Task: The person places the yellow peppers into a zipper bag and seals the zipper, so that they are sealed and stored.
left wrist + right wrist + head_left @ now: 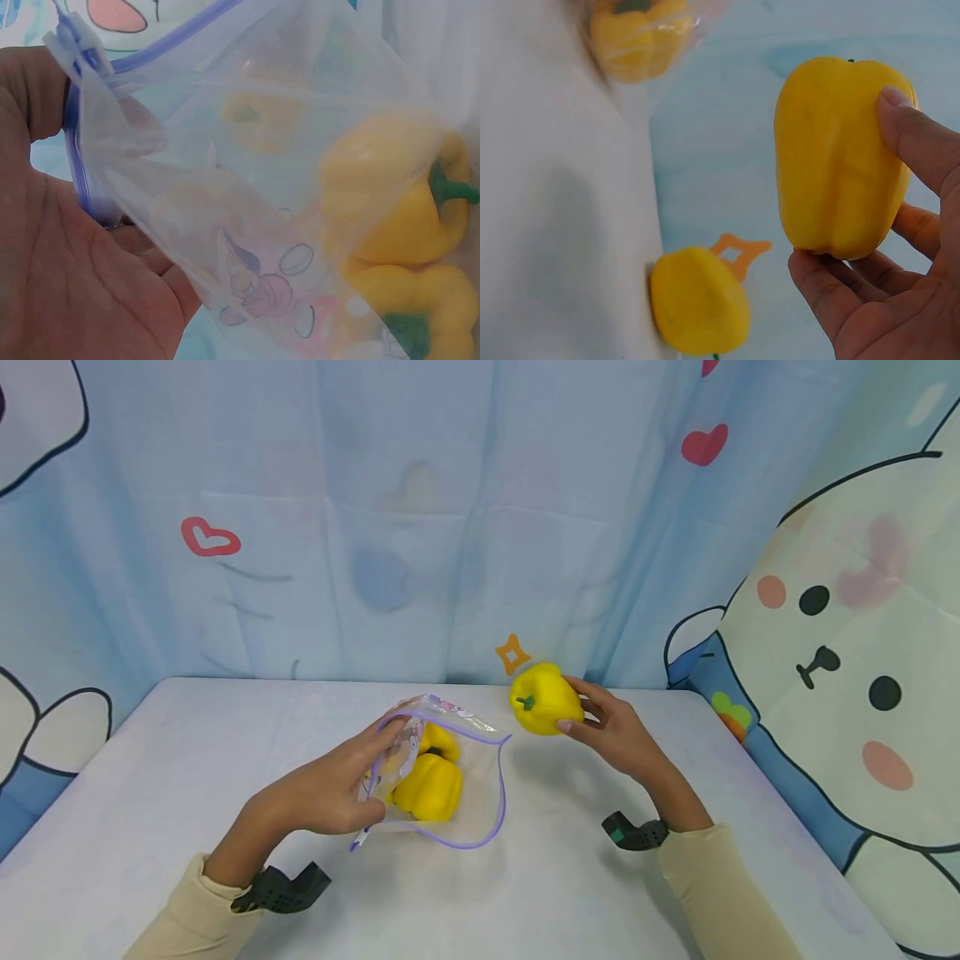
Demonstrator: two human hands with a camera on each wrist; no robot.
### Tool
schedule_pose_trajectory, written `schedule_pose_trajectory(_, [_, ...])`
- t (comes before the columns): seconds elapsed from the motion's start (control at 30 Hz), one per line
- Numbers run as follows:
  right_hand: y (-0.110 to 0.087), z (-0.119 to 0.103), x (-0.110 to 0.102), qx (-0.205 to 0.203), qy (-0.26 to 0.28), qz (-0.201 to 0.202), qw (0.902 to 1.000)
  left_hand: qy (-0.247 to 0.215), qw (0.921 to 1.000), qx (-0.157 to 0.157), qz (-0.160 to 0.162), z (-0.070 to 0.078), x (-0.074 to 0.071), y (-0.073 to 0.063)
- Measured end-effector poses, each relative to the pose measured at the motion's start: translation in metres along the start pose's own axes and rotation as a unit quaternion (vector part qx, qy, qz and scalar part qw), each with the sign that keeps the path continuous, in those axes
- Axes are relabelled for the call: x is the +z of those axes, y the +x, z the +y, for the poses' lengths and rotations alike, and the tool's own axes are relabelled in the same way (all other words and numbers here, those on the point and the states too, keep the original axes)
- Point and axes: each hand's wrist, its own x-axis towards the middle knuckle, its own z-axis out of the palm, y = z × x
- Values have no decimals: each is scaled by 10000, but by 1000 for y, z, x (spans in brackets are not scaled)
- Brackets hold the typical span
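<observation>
My right hand (607,727) holds a yellow bell pepper (545,700) between thumb and fingers, to the right of the bag's mouth. Its green stem points toward the bag. My left hand (337,785) grips the near left rim of a clear zip bag (480,793) with purple edging, and the mouth gapes toward the right. Inside lie yellow bell peppers (429,787), with green stems showing in the left wrist view. Printed cartoon figures (262,292) mark the bag's film. My left fingertips are partly hidden behind it.
Another yellow bell pepper (699,301) lies on the white table (570,877) near its back edge, hidden from the head view. Behind the table hangs a blue curtain (375,568) with cartoon prints. Dark camera mounts (281,889) sit on both wrists.
</observation>
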Motion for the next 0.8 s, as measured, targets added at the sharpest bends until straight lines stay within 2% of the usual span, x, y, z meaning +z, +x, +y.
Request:
schedule_pose_trajectory(0.37, [-8, -28, 0, -935, 364, -67, 9949, 11, 10000, 25, 23, 0, 0, 0])
schedule_pose_trajectory(0.63, [-15, -46, 4, -1190, 683, -132, 9905, -27, 9999, 107, 16, 0, 0, 1])
schedule_pose_trajectory(0.8, [-20, -57, 7, -1418, 831, -223, 9861, -39, 9995, 300, 60, -1, 0, 2])
